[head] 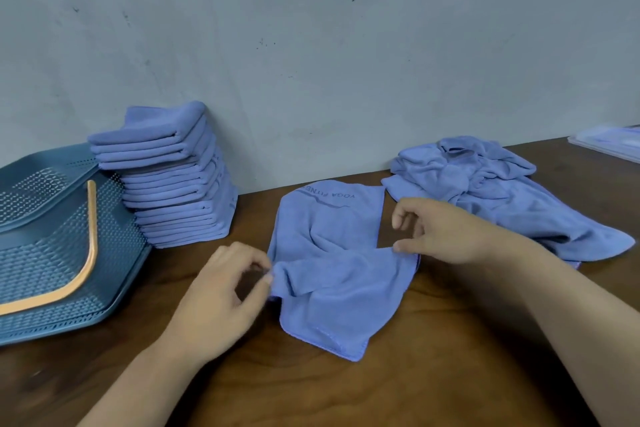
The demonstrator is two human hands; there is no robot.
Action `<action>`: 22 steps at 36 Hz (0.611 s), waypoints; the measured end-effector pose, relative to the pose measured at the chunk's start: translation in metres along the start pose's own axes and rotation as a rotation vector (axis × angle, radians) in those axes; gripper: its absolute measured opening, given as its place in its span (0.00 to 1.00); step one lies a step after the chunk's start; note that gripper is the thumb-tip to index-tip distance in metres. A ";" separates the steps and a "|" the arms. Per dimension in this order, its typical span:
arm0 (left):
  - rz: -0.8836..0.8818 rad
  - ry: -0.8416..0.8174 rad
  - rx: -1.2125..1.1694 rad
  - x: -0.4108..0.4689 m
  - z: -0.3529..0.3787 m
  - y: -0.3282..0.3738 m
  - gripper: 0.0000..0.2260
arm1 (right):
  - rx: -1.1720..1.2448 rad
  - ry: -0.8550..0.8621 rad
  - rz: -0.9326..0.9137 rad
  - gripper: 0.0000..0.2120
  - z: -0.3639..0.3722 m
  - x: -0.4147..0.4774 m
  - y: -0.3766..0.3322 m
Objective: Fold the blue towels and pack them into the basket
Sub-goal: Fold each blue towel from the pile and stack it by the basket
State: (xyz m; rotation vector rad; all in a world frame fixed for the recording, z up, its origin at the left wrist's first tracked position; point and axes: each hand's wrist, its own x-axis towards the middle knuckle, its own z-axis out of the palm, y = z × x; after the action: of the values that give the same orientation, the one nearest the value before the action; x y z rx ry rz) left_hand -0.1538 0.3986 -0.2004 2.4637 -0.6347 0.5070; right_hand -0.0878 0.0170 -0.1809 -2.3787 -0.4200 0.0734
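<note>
A blue towel (332, 263) lies loosely doubled over on the wooden table (415, 374) in front of me, printed lettering showing at its far edge. My left hand (225, 298) pinches the towel's left edge between thumb and fingers. My right hand (446, 229) pinches the right edge of the same fold. A tall stack of folded blue towels (176, 180) leans against the wall at the left. The blue perforated basket (52, 243) with an orange handle lies at the far left, beside the stack.
A heap of unfolded blue towels (491, 191) lies at the back right, just beyond my right hand. A clear plastic tray (609, 142) sits at the far right edge. A grey wall (311, 45) borders the table's far side.
</note>
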 end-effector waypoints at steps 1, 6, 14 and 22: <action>0.126 -0.053 0.035 -0.002 -0.002 0.008 0.06 | -0.031 0.015 -0.072 0.12 -0.001 -0.001 -0.003; 0.363 -0.305 0.118 -0.006 0.000 0.026 0.16 | -0.086 -0.283 -0.280 0.14 -0.001 -0.017 -0.036; 0.282 -0.376 0.146 0.001 0.013 0.008 0.08 | -0.200 -0.310 -0.311 0.03 0.032 -0.015 -0.044; -0.084 -0.222 -0.173 0.002 0.007 0.005 0.03 | 0.201 -0.191 -0.203 0.05 0.019 -0.010 -0.031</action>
State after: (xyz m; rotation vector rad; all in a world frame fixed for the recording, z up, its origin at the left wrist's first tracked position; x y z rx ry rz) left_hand -0.1536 0.3901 -0.2030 2.3870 -0.6312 0.1399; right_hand -0.1088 0.0476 -0.1758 -2.1279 -0.7084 0.2388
